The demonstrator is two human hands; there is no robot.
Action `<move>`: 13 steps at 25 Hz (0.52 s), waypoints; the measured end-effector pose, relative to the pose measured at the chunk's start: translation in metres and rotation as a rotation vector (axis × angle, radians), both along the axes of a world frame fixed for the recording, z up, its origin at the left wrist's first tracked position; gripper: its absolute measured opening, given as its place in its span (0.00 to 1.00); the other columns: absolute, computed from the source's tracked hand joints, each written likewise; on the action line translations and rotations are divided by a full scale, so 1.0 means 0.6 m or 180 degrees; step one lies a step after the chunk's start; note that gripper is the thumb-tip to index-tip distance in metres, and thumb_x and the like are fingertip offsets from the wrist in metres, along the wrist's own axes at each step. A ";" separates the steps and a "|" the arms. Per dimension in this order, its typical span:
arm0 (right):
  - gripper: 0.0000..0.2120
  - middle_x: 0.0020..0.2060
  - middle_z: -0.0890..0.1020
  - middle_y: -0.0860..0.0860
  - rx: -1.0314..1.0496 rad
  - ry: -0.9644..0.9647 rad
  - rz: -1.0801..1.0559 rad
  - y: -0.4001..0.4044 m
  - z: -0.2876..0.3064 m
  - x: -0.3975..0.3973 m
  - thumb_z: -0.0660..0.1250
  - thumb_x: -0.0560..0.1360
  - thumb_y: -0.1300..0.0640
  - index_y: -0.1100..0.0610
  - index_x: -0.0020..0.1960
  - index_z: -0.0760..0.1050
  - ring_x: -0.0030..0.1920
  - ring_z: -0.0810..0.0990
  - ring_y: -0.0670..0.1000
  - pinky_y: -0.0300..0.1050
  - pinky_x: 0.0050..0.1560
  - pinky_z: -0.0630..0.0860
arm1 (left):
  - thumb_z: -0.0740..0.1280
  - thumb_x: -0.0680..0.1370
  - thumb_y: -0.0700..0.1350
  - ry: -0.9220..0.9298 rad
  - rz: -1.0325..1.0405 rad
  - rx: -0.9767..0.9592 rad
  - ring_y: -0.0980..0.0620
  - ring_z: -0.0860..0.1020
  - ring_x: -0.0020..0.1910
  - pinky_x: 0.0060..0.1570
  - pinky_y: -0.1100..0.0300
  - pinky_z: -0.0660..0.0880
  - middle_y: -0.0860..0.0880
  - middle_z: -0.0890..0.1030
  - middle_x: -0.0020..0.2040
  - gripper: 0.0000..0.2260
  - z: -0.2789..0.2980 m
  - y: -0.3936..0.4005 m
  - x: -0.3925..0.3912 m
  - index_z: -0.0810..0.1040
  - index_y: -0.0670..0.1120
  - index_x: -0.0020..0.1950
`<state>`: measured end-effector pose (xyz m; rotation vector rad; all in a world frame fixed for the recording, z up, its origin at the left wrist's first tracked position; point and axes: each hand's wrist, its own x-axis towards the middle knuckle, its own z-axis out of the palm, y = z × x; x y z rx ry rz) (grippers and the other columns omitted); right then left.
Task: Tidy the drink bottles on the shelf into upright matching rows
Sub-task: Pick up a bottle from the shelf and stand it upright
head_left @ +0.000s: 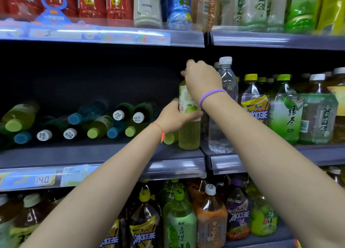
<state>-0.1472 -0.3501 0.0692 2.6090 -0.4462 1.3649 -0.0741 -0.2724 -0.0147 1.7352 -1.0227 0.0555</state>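
Observation:
A pale green fruit-drink bottle [189, 133] stands upright at the right end of the middle shelf's left section. My left hand [173, 117] wraps around its label from the left. My right hand [202, 79] is closed over its cap from above. Left of it, several bottles [93, 122] lie on their sides with caps facing me: green, blue and white ones. A green-capped bottle [170, 138] lies just behind my left wrist. To the right a clear water bottle [226, 90] stands upright.
Right of the water bottle stand upright iced-tea [254, 105] and green-tea bottles [285, 115]. The middle shelf edge [112, 154] carries price tags. The shelf above [280, 40] and the one below hold more upright bottles. The back of the left section is dark.

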 end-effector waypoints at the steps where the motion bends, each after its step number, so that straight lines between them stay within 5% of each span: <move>1: 0.14 0.56 0.78 0.62 0.0073 0.0043 0.0004 -0.003 -0.002 0.002 0.56 0.84 0.53 0.62 0.63 0.70 0.55 0.79 0.64 0.50 0.41 0.66 | 0.77 0.69 0.55 0.0016 0.0012 -0.0066 0.53 0.80 0.52 0.50 0.59 0.78 0.51 0.82 0.53 0.26 -0.004 -0.008 0.003 0.73 0.47 0.61; 7: 0.41 0.66 0.68 0.66 0.0440 0.0426 -0.0285 0.001 -0.044 0.023 0.69 0.77 0.54 0.60 0.79 0.47 0.54 0.81 0.60 0.47 0.41 0.70 | 0.75 0.69 0.58 -0.0478 0.0218 0.0777 0.54 0.79 0.49 0.47 0.59 0.75 0.54 0.81 0.49 0.25 -0.002 -0.009 0.024 0.76 0.46 0.60; 10: 0.37 0.71 0.63 0.68 0.0178 0.0269 -0.0622 0.007 -0.055 0.020 0.66 0.78 0.59 0.60 0.79 0.48 0.44 0.82 0.58 0.46 0.35 0.68 | 0.74 0.69 0.61 -0.1076 0.0430 0.1234 0.55 0.79 0.52 0.53 0.57 0.76 0.55 0.83 0.52 0.23 -0.003 0.020 0.039 0.81 0.50 0.58; 13: 0.24 0.68 0.67 0.66 -0.0710 -0.0208 -0.0257 0.027 -0.070 0.011 0.65 0.74 0.64 0.60 0.69 0.67 0.30 0.71 0.57 0.46 0.28 0.66 | 0.70 0.75 0.51 -0.1697 0.0923 0.1104 0.51 0.78 0.54 0.53 0.57 0.74 0.51 0.83 0.53 0.13 -0.011 0.054 0.045 0.82 0.49 0.56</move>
